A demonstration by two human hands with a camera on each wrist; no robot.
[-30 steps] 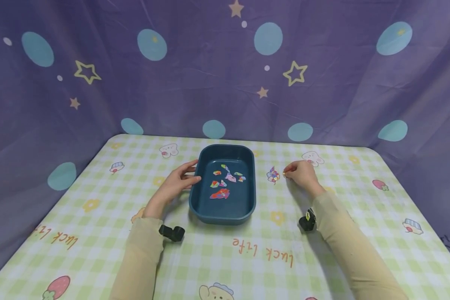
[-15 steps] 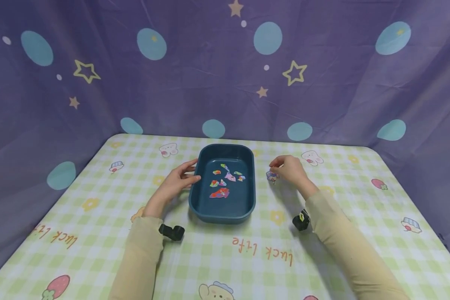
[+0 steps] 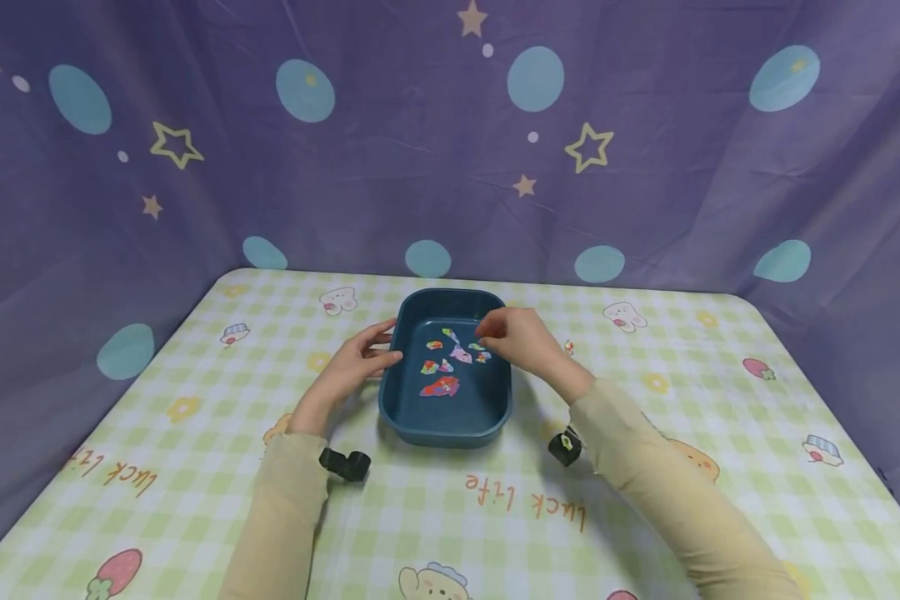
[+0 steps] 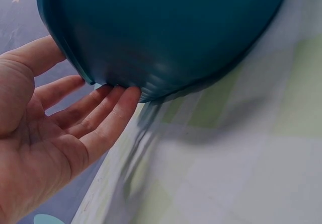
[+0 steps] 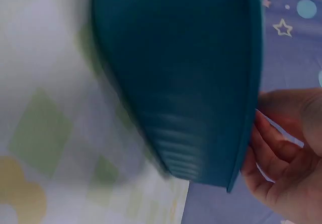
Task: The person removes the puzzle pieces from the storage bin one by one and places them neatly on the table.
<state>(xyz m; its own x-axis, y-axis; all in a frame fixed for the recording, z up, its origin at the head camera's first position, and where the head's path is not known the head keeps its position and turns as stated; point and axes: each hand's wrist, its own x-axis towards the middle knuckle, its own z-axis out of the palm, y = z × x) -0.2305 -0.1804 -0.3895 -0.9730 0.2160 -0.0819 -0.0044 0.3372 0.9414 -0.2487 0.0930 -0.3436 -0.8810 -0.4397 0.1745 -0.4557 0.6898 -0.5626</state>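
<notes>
My left hand (image 3: 352, 362) holds the dark teal tray (image 3: 446, 425) at its left side, thumb at the rim and fingers against the outer wall. In the left wrist view, the fingers (image 4: 108, 126) meet the wall just under the rim. Several small, irregular colourful paper pieces (image 3: 440, 387) lie on the tray floor. My right hand (image 3: 521, 337) is over the tray's right rim, thumb and fingertips drawn close together above the pieces. Whether a piece is between them I cannot tell. In the right wrist view, the tray wall (image 5: 181, 83) hides those fingertips.
A small red and white spot (image 3: 569, 347) shows on the table just right of my right wrist. A green and white checked cloth (image 3: 390, 533) with printed cartoons covers the table. Behind it hangs a purple curtain (image 3: 420, 167).
My right hand has moved left from the table beside the tray, past a printed cupcake, to over the tray's right rim. The left hand, tray and pieces inside stay put.
</notes>
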